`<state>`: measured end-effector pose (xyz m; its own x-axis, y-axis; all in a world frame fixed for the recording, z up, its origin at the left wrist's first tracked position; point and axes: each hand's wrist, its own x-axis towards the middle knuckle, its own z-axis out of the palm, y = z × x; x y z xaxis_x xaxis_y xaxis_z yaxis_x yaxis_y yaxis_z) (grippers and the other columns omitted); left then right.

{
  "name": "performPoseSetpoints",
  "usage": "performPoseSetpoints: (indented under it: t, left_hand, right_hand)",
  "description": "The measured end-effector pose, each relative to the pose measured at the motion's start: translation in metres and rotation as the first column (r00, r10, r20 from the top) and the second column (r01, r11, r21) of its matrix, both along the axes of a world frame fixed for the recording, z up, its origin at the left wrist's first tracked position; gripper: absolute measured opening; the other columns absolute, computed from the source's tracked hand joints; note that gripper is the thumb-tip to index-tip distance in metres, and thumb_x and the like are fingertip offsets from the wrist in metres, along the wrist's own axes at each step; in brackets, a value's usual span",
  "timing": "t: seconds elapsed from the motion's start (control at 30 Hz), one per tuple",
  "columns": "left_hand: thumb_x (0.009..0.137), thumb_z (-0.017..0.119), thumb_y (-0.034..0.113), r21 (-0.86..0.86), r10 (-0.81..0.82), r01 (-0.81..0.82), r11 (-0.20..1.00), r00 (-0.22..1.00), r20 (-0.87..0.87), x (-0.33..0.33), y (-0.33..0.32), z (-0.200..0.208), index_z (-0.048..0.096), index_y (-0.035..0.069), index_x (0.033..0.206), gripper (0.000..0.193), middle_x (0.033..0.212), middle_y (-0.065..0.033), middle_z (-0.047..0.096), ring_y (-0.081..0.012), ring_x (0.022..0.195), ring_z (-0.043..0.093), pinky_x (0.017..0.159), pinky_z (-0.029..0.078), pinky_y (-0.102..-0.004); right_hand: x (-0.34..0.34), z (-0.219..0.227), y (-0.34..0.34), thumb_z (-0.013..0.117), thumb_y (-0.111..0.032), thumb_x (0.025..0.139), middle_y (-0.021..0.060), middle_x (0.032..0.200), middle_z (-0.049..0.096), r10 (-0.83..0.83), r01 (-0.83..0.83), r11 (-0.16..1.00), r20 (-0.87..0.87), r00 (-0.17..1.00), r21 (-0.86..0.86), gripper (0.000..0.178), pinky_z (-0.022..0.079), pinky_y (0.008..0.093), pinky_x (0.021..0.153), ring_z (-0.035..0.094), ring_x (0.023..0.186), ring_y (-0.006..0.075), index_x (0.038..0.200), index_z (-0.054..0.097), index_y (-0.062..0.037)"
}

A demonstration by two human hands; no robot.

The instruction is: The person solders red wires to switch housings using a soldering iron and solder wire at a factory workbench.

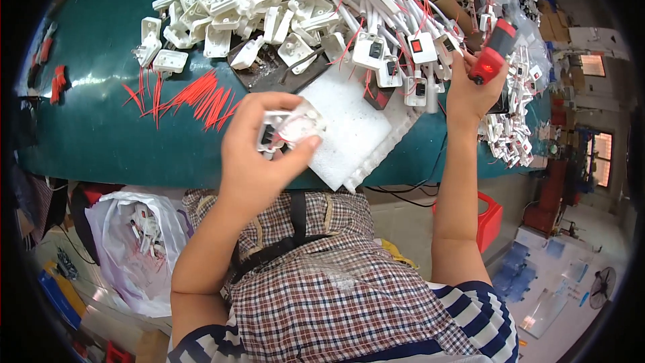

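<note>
My left hand [250, 154] is raised above the near side of the green table, its thumb and fingers closed round a white plastic switch housing [302, 125]. The housing is slightly blurred; a black part and some pinkish wire show in it. Out to the right, my right hand [470, 97] grips a red and black power screwdriver [496, 48] with a red glow on its body. Beside that hand stand white housings with red or black rocker switches [418, 47]. Under and right of my left hand lies a white foam sheet [346, 117].
White plastic shells [235, 0] are heaped at the back, beside white cables [376, 0] with red wires. Red sleeve pieces [205, 97] lie on the green table [87, 121]. Finished-looking switch units [514, 134] pile at the right. A white bag [134, 255] stands below the table, left.
</note>
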<state>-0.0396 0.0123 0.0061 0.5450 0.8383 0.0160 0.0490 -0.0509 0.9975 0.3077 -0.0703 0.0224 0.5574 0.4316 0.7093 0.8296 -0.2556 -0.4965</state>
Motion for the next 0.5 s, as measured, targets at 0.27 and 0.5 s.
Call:
performPoseSetpoints:
  t: [0.27, 0.5]
  left_hand:
    - [0.076, 0.082, 0.025, -0.329, -0.097, 0.144, 0.933, 0.983, 0.153, -0.069, 0.045, 0.033, 0.062, -0.001, 0.129, 0.062, 0.115, -0.0064, 0.062, -0.0098, 0.086, 0.059, 0.070, 0.047, -0.0222]
    - [0.067, 0.084, 0.021, -0.245, -0.376, 0.289, 0.926, 0.772, -0.513, -0.197, 0.063, 0.043, 0.066, 0.002, 0.115, 0.054, 0.119, -0.0085, 0.062, -0.0204, 0.113, 0.057, 0.101, 0.040, -0.0311]
  right_hand:
    - [-0.021, 0.008, 0.001, 0.082, 0.002, 0.081, 0.0081, 0.110, 0.058, 0.076, 0.029, 0.976, -0.464, 0.883, 0.215, 0.057, 0.053, 0.0309, 0.082, 0.069, 0.094, 0.0161, 0.128, 0.049, 0.0007]
    - [-0.025, 0.001, 0.005, 0.081, 0.005, 0.083, 0.0071, 0.108, 0.063, 0.101, 0.028, 0.962, -0.451, 0.887, 0.271, 0.055, 0.056, 0.0304, 0.081, 0.070, 0.095, 0.0163, 0.129, 0.050, -0.0004]
